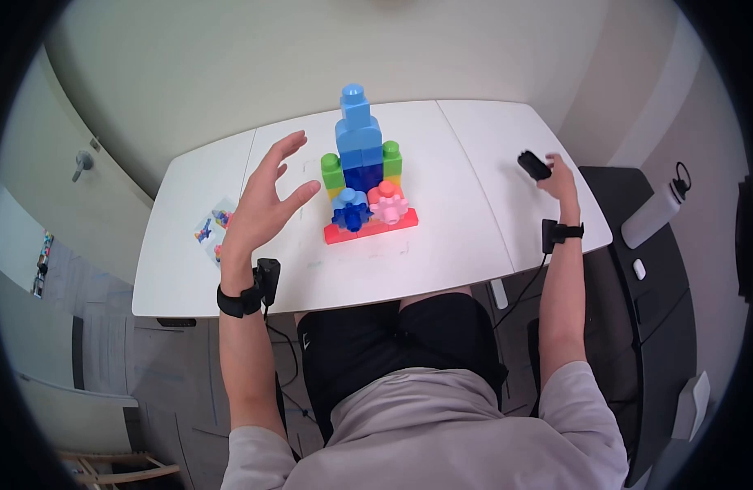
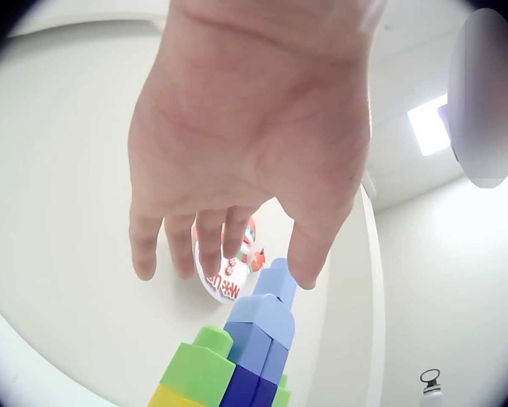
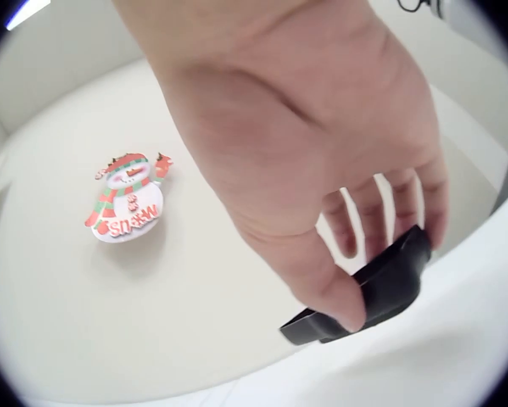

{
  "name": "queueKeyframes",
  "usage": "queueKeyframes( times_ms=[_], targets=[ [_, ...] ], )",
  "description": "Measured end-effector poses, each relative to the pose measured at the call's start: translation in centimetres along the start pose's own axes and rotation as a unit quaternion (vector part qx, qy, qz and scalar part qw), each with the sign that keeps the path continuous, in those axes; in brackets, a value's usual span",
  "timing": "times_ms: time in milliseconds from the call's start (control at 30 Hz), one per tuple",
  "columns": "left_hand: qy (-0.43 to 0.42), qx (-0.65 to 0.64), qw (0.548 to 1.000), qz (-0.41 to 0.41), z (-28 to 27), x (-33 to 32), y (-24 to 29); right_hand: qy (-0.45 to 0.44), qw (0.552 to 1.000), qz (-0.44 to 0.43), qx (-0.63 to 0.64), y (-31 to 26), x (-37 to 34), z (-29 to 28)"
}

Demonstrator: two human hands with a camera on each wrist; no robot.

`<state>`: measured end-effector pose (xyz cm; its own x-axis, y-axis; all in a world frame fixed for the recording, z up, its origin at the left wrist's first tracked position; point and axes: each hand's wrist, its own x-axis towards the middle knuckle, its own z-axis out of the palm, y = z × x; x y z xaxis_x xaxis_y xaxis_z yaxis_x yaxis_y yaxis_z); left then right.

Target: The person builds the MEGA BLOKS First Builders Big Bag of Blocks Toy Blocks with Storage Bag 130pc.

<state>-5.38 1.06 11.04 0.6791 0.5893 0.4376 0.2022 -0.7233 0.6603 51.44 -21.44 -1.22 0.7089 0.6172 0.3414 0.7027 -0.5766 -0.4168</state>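
A tower of toy building blocks (image 1: 359, 139) stands upright on the white table, with light blue, dark blue, green and yellow blocks on a red base (image 1: 371, 232). At its front sit a dark blue gear (image 1: 352, 214) and a pink gear (image 1: 389, 207). My left hand (image 1: 266, 200) is held to the left of the tower, fingers apart and nothing in them. Over the table's right side, my right hand (image 1: 561, 184) pinches a small black oblong object (image 3: 390, 288) between thumb and fingers; its kind cannot be told.
A picture sheet (image 1: 213, 233) showing coloured pieces lies at the table's left. Right of the table, a dark side surface (image 1: 658, 286) bears a white bottle (image 1: 650, 219) and a small white case (image 1: 639, 269). A snowman decoration (image 3: 131, 199) hangs on the wall.
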Motion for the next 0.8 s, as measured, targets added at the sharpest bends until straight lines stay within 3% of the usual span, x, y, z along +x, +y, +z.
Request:
queueKeyframes(
  times_ms=[100,200,333,533,800],
  targets=[
    [0.015,-0.001,1.0,0.014,0.0,-0.1,1.4,0.054,0.981,-0.142,0.12,-7.6,-1.5,-5.0],
    [0.037,0.009,0.998,0.055,0.2,-0.4,2.9,0.067,0.971,-0.187,0.132,-15.3,-4.9,-9.3],
    [0.051,0.024,0.993,0.1,0.6,-1.0,5.0,0.065,0.932,-0.31,0.176,-22.0,-9.7,-12.4],
    [0.053,0.04,0.971,0.228,1.7,-2.0,7.0,0.03,0.884,-0.426,0.189,-27.1,-15.1,-14.7],
    [0.032,0.016,0.974,0.222,3.1,-2.9,8.8,-0.014,0.843,-0.486,0.23,-29.1,-18.0,-14.8]
  ],
)
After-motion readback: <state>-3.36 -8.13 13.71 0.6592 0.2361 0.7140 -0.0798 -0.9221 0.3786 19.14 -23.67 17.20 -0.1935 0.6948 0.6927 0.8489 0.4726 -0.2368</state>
